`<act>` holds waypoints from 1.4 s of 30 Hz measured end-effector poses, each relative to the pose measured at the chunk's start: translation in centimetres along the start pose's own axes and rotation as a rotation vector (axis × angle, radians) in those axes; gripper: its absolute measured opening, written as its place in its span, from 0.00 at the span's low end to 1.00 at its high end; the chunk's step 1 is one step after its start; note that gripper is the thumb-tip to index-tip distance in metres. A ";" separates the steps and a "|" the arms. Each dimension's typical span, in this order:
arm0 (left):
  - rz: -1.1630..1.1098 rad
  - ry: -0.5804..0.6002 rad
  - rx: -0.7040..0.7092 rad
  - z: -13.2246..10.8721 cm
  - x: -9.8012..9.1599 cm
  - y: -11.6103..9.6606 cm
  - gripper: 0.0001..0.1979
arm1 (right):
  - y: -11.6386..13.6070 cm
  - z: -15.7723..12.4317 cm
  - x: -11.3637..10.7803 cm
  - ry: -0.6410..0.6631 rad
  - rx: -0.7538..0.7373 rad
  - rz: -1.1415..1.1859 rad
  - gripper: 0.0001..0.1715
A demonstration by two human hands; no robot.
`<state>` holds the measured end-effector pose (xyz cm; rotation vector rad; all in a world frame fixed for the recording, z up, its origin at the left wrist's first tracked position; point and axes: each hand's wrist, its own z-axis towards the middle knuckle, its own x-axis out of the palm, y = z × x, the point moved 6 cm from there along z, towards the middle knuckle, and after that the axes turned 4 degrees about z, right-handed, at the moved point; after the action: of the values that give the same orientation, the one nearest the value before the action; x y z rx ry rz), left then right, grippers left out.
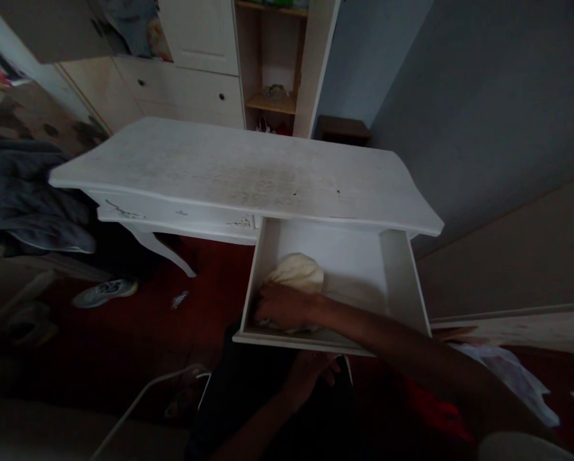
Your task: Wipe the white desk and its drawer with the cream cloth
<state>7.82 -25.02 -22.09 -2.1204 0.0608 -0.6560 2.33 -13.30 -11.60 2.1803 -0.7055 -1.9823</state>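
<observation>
A white desk (210, 163) has its right-hand drawer (358, 256) pulled out towards me. Inside, in the near left corner, lies a bunched cream cloth (297, 272). My right hand (284, 306) reaches across the drawer from the right, its fingers curled on the cloth and partly sunk into it. Just below the drawer's front edge, over my lap, is my left hand (313, 376). Its fingers are slightly apart and nothing shows in them. Dim light makes it unclear whether this hand touches the drawer.
A white wardrobe (198, 93) with shelves stands behind the desk. Dark clothing (32, 192) hangs at the left; a grey shoe (105, 292) lies on the red floor. A white cable (137, 400) runs at lower left. A plastic bag (512, 378) lies at right beside the wall.
</observation>
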 end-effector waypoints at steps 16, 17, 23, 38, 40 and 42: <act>-0.055 -0.004 -0.086 -0.1 -0.4 -0.1 0.28 | -1.5 -2.1 0.6 0.054 -0.030 0.155 0.23; -0.056 -0.004 -0.091 -0.1 -0.4 -0.2 0.29 | -1.6 -2.9 0.8 0.044 -0.025 0.178 0.24; -0.104 -0.021 -0.107 0.1 -0.3 -0.1 0.30 | -2.6 -9.2 2.2 0.021 0.108 0.325 0.26; 0.131 -0.013 -0.080 0.0 -1.5 0.1 0.21 | -3.6 -21.7 1.5 0.056 0.484 0.234 0.30; 0.167 -0.010 -0.067 0.1 -1.6 0.2 0.20 | -3.5 -22.8 1.0 0.048 0.536 0.107 0.34; 0.174 -0.023 -0.064 0.1 -1.8 0.4 0.20 | -3.5 -23.7 0.6 0.084 0.602 -0.009 0.45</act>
<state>6.42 -24.68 -23.18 -2.1545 0.2539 -0.5327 26.15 -15.77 -10.17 2.5482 -1.4313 -1.8316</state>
